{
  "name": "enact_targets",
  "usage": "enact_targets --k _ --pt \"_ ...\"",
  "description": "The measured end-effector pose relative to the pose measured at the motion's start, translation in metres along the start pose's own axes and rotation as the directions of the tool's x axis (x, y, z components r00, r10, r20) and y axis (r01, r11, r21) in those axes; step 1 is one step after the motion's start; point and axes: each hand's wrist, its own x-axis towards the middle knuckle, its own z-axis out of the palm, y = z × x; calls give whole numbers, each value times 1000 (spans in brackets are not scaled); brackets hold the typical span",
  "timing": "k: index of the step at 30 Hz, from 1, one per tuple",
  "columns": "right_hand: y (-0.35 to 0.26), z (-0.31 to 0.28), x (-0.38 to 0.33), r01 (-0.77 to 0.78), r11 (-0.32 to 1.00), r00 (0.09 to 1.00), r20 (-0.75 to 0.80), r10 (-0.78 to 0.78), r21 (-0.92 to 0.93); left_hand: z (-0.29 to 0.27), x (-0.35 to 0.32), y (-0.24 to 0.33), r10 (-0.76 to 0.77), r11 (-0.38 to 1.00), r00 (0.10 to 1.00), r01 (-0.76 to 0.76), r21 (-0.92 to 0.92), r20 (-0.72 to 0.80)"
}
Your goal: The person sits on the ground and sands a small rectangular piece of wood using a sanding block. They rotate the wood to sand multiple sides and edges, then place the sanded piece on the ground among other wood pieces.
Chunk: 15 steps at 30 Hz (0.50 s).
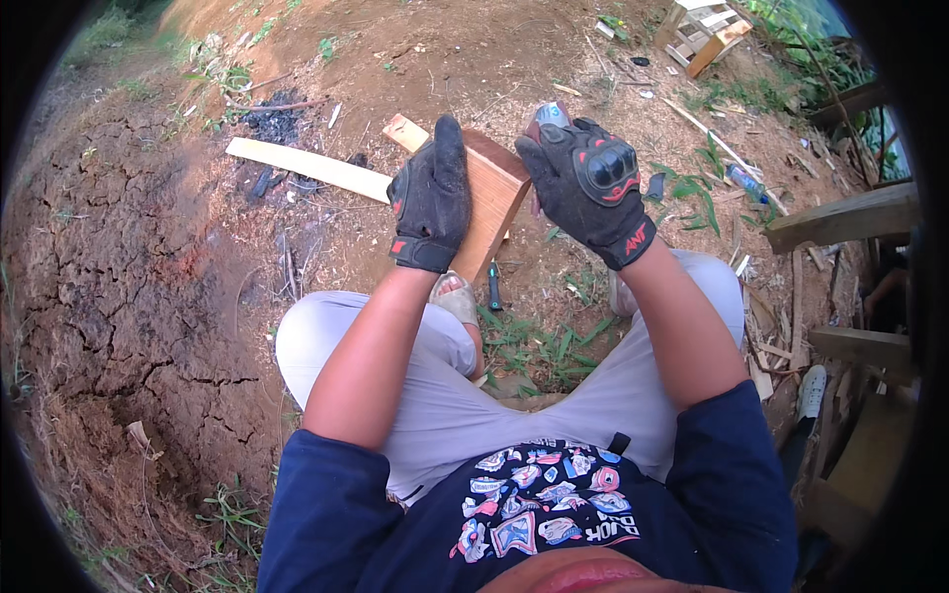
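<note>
A reddish-brown wooden piece with a broad flat face (494,203) stands tilted between my knees. My left hand (432,203), in a black glove, is closed against its left side. The thumb lies along the wood, and most of the fingers are hidden. Just beyond the wood's right corner, my right hand (588,183), gloved with a hard knuckle guard, is closed around a small object with a grey-blue printed end (552,115); its kind is not clear. A pale plank (306,168) extends leftward from behind my left hand.
A tool's black-and-teal handle (494,287) shows on the ground near my sandalled foot (457,296). Charcoal (280,119) lies beyond the plank. A wooden frame (702,35) stands far right. Nearer are a plastic bottle (746,183), wooden beams (840,217) and another person's shoe (812,390).
</note>
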Motion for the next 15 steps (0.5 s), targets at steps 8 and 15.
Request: enact_targets --k 8,15 --pt "-27 -16 16 -16 996 1000 26 14 88 8 -6 -16 -50 997 996 54 -59 72" --pt "-13 -25 27 -503 767 863 288 416 398 3 1 -20 28 999 1000 -29 27 13"
